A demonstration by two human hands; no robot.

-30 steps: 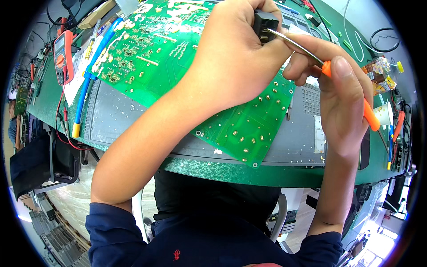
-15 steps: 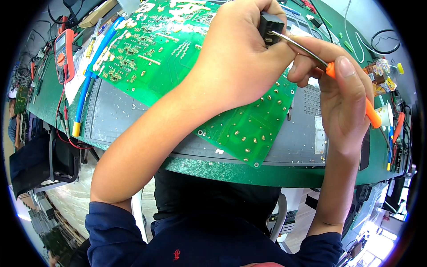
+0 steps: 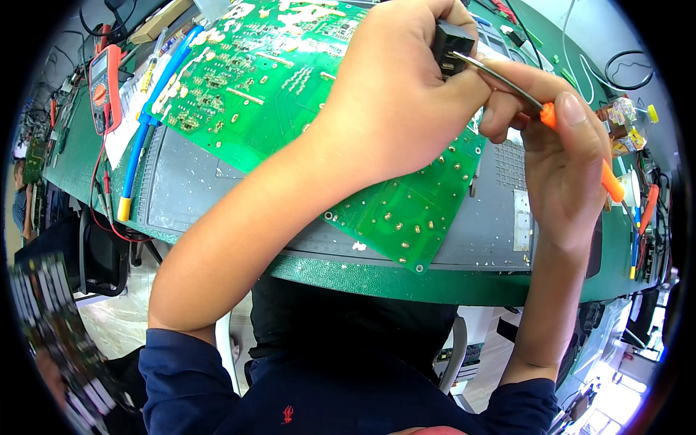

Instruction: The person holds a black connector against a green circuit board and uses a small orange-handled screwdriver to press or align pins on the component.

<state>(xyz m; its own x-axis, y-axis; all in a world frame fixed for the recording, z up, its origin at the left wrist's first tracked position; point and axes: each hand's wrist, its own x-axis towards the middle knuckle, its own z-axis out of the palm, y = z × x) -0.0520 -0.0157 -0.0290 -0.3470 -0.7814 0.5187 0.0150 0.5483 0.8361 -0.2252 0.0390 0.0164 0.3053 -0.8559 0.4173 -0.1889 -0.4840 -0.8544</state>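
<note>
My left hand [image 3: 406, 101] is closed around a small black box-shaped electronic part [image 3: 457, 42], held above a large green circuit board [image 3: 413, 203]. In my right hand [image 3: 562, 156] is a screwdriver [image 3: 549, 116] with an orange handle and a thin metal shaft. Its tip meets the open, slotted side of the black part, where a bit of metal shows. Beneath both hands, the board lies slanted on a grey work mat [image 3: 185, 185], its solder joints facing up. My left wrist and hand hide its middle.
Left of the board are a blue bar-like tool [image 3: 135, 170] and a red multimeter [image 3: 104, 90] with leads. A bottle [image 3: 625, 123], a paper cup [image 3: 629, 190] and more tools line the right side. At lower left, a blurred board [image 3: 61, 333] appears beside a person's hand.
Both hands, with the black part and screwdriver, have shifted slightly right. The tip stays at the part. A blurred board has come into view at lower left.
</note>
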